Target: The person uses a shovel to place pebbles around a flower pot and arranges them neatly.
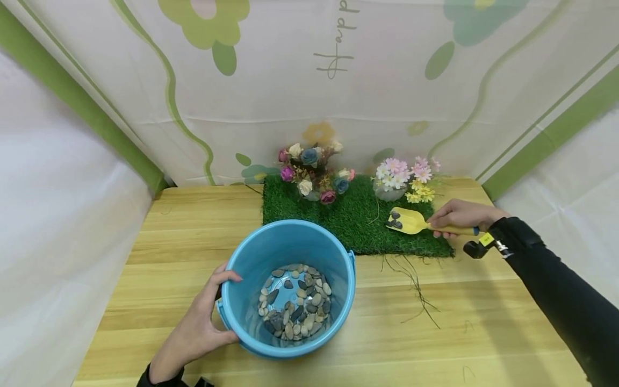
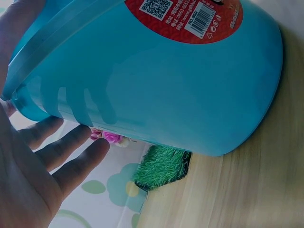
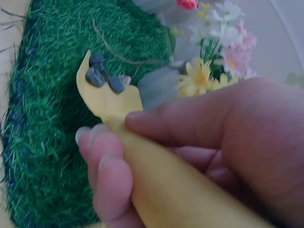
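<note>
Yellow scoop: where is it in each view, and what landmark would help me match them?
Head: the scoop is right of centre, over the turf, in the right hand.
Left wrist: not in it.
Right wrist: blade left of centre, handle running down to the bottom edge.
Shared landmark: the turf, in all three.

Table (image 1: 435,349): pale wood, grain running side to side. Bucket (image 1: 256,251), blue, stands upright on it, slightly left of centre. Mat (image 1: 369,239), green artificial grass, lies flat toward the rear; contact with bucket cannot be determined. Twigs (image 1: 419,293), thin, dark, lie before the mat's right half.
</note>
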A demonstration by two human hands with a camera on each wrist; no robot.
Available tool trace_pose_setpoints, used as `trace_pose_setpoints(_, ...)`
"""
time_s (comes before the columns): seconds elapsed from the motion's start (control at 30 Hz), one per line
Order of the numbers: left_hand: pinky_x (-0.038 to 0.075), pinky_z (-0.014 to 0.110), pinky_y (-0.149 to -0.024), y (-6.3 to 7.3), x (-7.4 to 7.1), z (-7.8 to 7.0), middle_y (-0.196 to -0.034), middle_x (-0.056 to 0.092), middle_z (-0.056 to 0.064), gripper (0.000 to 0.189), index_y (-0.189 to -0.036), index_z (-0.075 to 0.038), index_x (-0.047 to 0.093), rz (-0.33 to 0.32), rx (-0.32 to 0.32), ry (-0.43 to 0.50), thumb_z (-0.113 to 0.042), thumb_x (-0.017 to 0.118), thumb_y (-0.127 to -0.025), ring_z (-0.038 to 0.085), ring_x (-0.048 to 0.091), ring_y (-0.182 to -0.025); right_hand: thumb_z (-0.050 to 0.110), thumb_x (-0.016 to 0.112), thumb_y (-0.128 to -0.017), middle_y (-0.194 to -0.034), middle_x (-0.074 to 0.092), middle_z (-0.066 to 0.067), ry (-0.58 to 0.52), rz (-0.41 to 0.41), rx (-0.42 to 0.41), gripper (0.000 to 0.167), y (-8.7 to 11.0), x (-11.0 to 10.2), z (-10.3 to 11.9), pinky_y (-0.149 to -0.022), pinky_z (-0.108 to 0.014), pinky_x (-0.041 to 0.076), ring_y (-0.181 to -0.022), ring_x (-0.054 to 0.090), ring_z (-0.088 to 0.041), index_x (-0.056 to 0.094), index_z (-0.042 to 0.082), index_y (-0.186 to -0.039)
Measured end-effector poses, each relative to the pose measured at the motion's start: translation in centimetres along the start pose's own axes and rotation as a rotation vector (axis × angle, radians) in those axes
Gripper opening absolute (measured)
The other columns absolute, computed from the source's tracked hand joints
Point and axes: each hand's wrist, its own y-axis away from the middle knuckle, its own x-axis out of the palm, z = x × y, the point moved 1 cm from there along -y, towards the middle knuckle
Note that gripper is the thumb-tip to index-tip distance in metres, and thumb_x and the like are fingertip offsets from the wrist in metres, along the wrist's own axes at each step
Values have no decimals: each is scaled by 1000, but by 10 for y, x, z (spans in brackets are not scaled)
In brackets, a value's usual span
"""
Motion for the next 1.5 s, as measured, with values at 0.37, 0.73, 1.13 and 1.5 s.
trace_pose_setpoints(0.37, 57, 40, -89, 0, 0, -1, -162, 23, 13, 90, -138, 1, 41, -1, 8, 10, -31, 94, -73, 39, 38, -136, 9, 53, -104, -92, 69, -13, 122, -11, 97, 39, -5, -1, 27, -69, -33, 58, -77, 64, -23, 54, -20, -130)
trace_pose_setpoints(0.73, 55, 38, -92, 0, 0, -2, -161, 25, 14, 90, -138, -3, 42, -11, -3, -16, -33, 95, -72, 36, 36, -139, 10, 53, -105, -91, 69, -9, 164, -10, 115, 40, -3, -1, 41, -66, -32, 55, -76, 62, -21, 53, -21, -130)
trace_pose_setpoints(1.13, 51, 35, -96, -1, -1, -5, -162, 25, 12, 91, -137, -1, 41, -2, -11, -1, -18, 97, -67, 25, 31, -144, 8, 54, -104, -85, 68, -7, 252, -45, 104, 31, 2, 0, 55, -62, -32, 53, -72, 61, -20, 62, -17, -121)
trace_pose_setpoints(1.5, 51, 35, -97, 0, -1, -2, -163, 23, 13, 91, -139, -7, 41, 2, -19, -13, -21, 97, -68, 28, 31, -144, 9, 52, -105, -79, 64, -7, 326, -36, 88, 29, 12, -2, 62, -63, -32, 48, -68, 54, -18, 66, -12, -117)
